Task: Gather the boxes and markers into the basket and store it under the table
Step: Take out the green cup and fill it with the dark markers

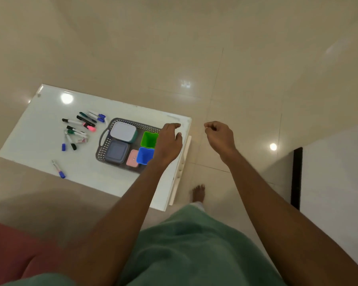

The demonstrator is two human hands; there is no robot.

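Note:
A grey perforated basket (105,134) stands on the white table (39,124). Inside it are a white-lidded box (122,131), a grey-lidded box (116,151), a small pink box (132,158), a green open box (149,139) and a blue open box (145,155). Several markers (81,125) lie in a heap left of the basket. One marker with a blue cap (58,169) lies alone near the table's front edge. My left hand (168,143) hovers over the basket's right end, fingers loosely curled, holding nothing. My right hand (220,137) hangs past the table's right edge, loosely curled and empty.
Glossy beige floor tiles (236,79) surround the low table. My bare foot (198,193) stands right of the table's near corner. A red cushion (12,250) fills the bottom left. A white surface with a dark edge (297,178) lies at the right.

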